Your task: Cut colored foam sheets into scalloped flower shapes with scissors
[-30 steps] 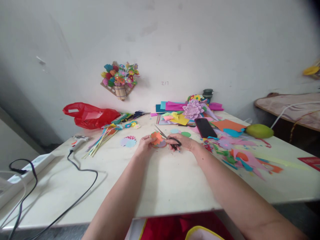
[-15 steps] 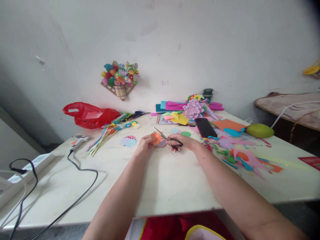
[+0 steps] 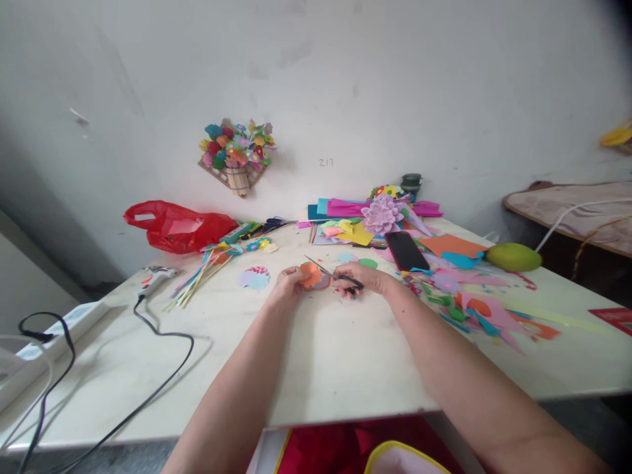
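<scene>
Pinching the orange flower (image 3: 311, 274), the left fingers (image 3: 294, 276) hide part of its edge.

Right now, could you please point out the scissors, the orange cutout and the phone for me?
Scissors (image 3: 323, 269), head view: on the blades.
Orange cutout (image 3: 310, 275), head view: near its middle.
Phone (image 3: 406, 251), head view: on the dark screen.
</scene>
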`<state>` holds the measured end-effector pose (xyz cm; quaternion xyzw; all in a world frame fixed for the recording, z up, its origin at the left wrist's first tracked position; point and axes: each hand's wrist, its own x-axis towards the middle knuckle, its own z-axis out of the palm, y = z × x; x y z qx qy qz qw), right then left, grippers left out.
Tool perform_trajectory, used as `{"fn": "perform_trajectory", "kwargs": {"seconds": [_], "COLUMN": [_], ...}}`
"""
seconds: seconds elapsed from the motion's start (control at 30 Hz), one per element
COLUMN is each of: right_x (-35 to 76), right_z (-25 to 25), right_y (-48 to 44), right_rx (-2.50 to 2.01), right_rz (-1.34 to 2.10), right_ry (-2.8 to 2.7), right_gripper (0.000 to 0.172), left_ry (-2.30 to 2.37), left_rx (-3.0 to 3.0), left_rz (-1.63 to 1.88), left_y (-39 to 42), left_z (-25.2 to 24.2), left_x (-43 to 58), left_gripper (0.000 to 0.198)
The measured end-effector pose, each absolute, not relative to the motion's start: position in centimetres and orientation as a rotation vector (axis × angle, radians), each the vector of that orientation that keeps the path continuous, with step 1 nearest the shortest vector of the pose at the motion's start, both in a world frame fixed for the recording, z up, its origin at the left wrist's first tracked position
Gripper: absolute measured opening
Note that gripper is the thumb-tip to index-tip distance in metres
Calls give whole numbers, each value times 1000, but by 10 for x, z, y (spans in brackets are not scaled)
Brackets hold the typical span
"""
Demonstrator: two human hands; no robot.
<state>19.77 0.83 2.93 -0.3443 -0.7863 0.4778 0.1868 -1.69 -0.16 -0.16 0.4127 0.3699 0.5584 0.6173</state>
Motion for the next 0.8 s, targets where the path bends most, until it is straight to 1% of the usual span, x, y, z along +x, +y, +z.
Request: {"fn": "perform_trajectory", "kwargs": {"seconds": [0.13,0.6,0.8], "right_x": [196,197,197], "right_z": [26,21,22], "right_y": [12,15,15], "right_rx": [-986,-959,-962], "right_rz": [1428,1494,1501], "right_ry": [-2170,-2091,-2090], "right_gripper": [26,22,25], "left_ry": [876,872,880], "left_rx": [989,965,967], "left_rz": [1296,1295,1285], "left_y": [-3,-4,-5], "left_z": [-1,1,3], "left_x": [-15,-15,-14], "left_gripper": [20,20,17]}}
